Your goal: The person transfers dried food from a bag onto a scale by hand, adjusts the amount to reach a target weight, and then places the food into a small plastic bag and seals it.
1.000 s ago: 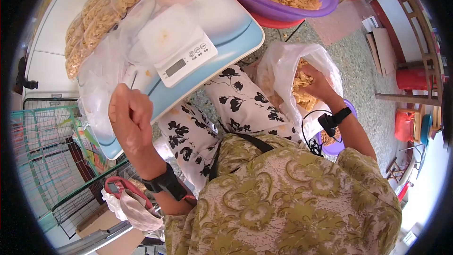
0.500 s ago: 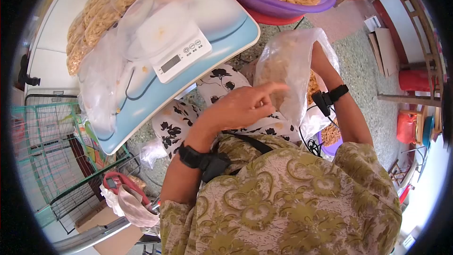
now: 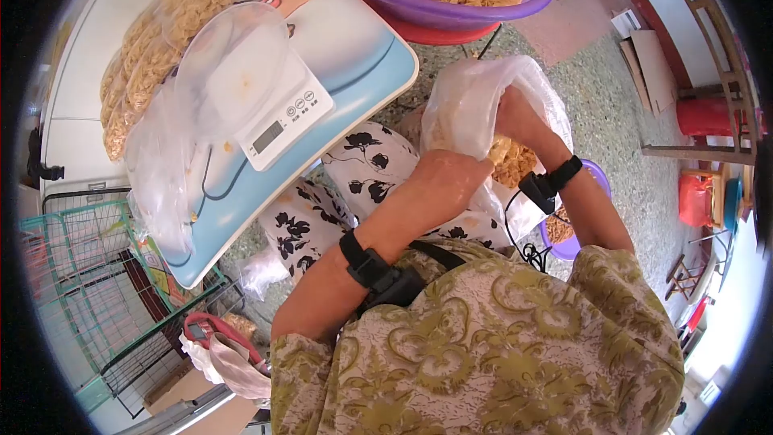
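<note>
A large translucent plastic bag point(image 3: 459, 105) stands upright between the knees, its mouth open toward me, with yellowish dried pieces point(image 3: 515, 163) inside. My left hand point(image 3: 452, 185) is closed on the near rim of the bag, fingers pressed together. My right hand point(image 3: 522, 119) reaches into the bag's mouth at the far side; its fingers are hidden by the plastic. Black bands sit on both wrists.
On the blue-edged table point(image 3: 378, 72) are a white scale point(image 3: 291, 105) with a clear bowl, filled bags point(image 3: 153, 64) and empty plastic bags point(image 3: 161, 169). A purple basin point(image 3: 451, 2) stands beyond. Wire racks point(image 3: 80, 274) are at the left.
My left hand has moved right from above the lap and closed on the bag's rim; its extended finger is now folded. The bag's mouth has changed shape, and the view has shifted slightly.
</note>
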### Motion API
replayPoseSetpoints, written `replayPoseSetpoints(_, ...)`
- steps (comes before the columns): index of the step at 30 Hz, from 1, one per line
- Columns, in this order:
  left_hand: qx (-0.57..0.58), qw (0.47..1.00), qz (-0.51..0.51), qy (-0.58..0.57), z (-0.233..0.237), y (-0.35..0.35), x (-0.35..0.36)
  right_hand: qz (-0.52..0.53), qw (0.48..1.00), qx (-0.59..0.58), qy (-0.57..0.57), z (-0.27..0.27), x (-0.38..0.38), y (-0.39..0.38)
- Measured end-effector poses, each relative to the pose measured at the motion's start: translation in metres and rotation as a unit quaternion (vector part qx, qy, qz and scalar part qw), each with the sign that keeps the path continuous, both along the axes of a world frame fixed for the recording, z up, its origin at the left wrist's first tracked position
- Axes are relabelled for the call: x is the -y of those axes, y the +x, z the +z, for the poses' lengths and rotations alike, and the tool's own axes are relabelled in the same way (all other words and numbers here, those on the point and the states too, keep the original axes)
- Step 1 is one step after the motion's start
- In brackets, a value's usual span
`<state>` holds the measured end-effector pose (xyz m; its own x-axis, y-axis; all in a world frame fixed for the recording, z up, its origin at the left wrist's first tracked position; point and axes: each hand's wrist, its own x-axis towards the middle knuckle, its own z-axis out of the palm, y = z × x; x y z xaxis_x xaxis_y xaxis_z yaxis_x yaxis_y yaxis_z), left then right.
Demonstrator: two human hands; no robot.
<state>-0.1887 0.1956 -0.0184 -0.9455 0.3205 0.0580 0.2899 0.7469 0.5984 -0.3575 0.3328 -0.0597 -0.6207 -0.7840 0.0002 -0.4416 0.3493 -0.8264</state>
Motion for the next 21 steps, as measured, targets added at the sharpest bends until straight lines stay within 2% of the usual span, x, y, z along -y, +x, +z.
replayPoseSetpoints(4,0.02,0.999,-0.003,0.039,0.014,0.003,0.013,0.022,0.999,-0.013,0.038,-0.014,-0.019,0.008)
replayPoseSetpoints(6,0.017,0.984,0.029,0.176,0.028,0.005,0.024,0.031,0.997,-0.04,0.065,-0.022,-0.031,0.008)
replayPoseSetpoints(9,0.057,0.969,0.064,0.231,0.06,0.011,0.046,0.01,0.996,0.008,0.09,0.01,-0.036,0.017)
replayPoseSetpoints(10,0.055,0.969,0.063,0.231,0.06,0.013,0.052,0.009,0.996,0.006,0.089,0.018,-0.035,0.016)
replayPoseSetpoints(12,0.052,0.958,0.148,0.241,0.059,0.018,0.064,0.032,0.995,0.003,0.095,0.027,-0.033,0.016)
replayPoseSetpoints(15,0.025,0.972,0.155,0.173,0.047,0.024,0.071,0.025,0.997,0.028,0.065,0.023,-0.034,0.015)
replayPoseSetpoints(19,-0.013,0.959,0.168,0.226,0.05,0.033,0.063,0.027,0.998,0.026,0.059,0.019,-0.033,0.018)
replayPoseSetpoints(21,0.058,0.957,0.169,0.226,0.059,0.036,0.064,0.01,0.997,0.056,0.043,0.022,-0.031,0.02)
